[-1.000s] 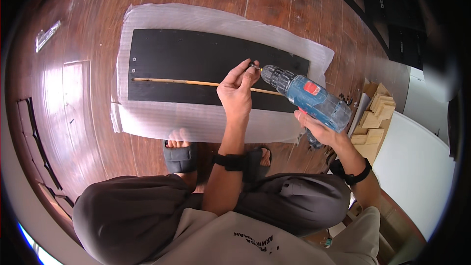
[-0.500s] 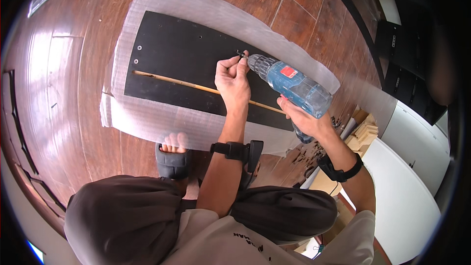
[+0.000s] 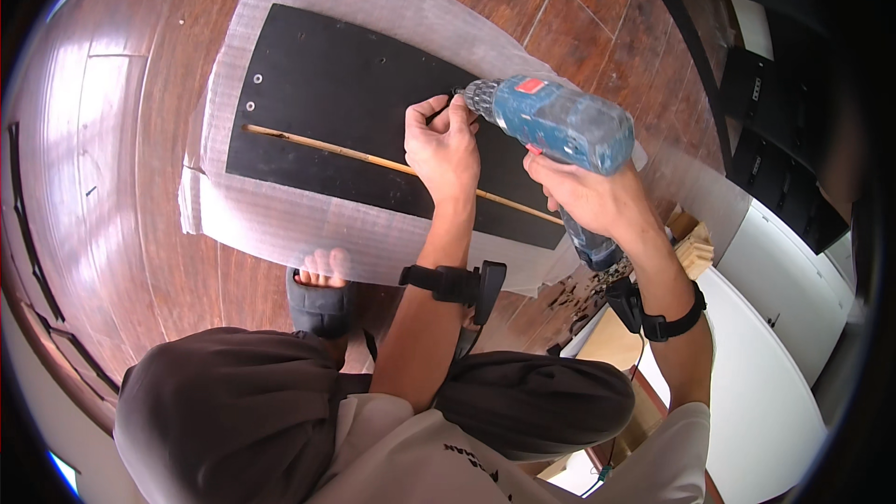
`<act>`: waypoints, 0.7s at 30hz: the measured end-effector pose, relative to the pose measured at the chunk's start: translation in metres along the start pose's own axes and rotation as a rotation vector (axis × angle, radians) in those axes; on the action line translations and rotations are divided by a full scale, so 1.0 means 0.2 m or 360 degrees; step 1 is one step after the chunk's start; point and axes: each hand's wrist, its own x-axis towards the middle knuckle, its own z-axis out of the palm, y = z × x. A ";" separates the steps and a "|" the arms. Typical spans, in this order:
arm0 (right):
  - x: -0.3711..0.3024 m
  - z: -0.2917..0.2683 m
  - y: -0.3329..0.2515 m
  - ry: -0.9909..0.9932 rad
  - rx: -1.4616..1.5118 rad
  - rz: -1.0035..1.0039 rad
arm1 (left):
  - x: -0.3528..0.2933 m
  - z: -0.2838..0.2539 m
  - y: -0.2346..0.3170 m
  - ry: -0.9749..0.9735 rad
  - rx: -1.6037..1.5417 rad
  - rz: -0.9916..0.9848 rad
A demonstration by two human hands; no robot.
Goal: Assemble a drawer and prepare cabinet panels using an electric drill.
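Observation:
In my right hand [image 3: 590,189] is the grip of a blue cordless drill [image 3: 565,121], its chuck pointing left toward the fingers of my left hand [image 3: 442,145]. Those fingers are pinched around a small dark piece [image 3: 441,113] at the drill's tip; its exact kind is too small to tell. Both hands are over a flat black board [image 3: 327,84]. It has two small metal fittings near its left end and a long tan strip [image 3: 350,153] running lengthwise, which my left wrist partly covers.
White foam sheeting [image 3: 271,215] lies under the board on the brown wood floor [image 3: 154,177]. Dark scraps [image 3: 602,285], wood pieces [image 3: 693,250] and a white panel [image 3: 761,364] are at right. My sandalled foot [image 3: 322,299] rests by the sheet's near edge.
My right hand has moved slightly right, and the drill's rear has swung farther away, so its body lies more level across the view. My left hand keeps its pinch near the drill's tip.

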 end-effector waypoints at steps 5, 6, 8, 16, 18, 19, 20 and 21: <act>0.05 -0.05 -0.12 -0.0032 -0.0221 0.0356 | 0.01 0.01 0.02 0.0332 0.0520 -0.0017; 0.05 -0.04 -0.14 -0.0016 -0.0279 0.0347 | 0.01 0.01 0.02 0.0331 0.0566 0.0013; 0.06 -0.05 -0.15 -0.0064 -0.0309 0.0391 | 0.00 0.00 0.03 0.0306 0.0636 0.0073; 0.06 -0.04 -0.12 -0.0089 -0.0281 0.0315 | 0.00 0.01 0.09 0.0234 0.0900 0.0150; 0.06 -0.04 -0.12 -0.0004 -0.0346 0.0223 | 0.00 0.02 0.10 0.0228 0.0911 0.0127; 0.06 -0.04 -0.11 -0.0006 -0.0351 0.0224 | 0.01 0.02 0.10 0.0232 0.0921 0.0152; 0.06 -0.04 -0.11 0.0000 -0.0355 0.0209 | 0.01 0.02 0.10 0.0236 0.0934 0.0178; 0.07 -0.03 -0.10 0.0005 -0.0360 0.0194 | 0.01 0.02 0.10 0.0235 0.0931 0.0177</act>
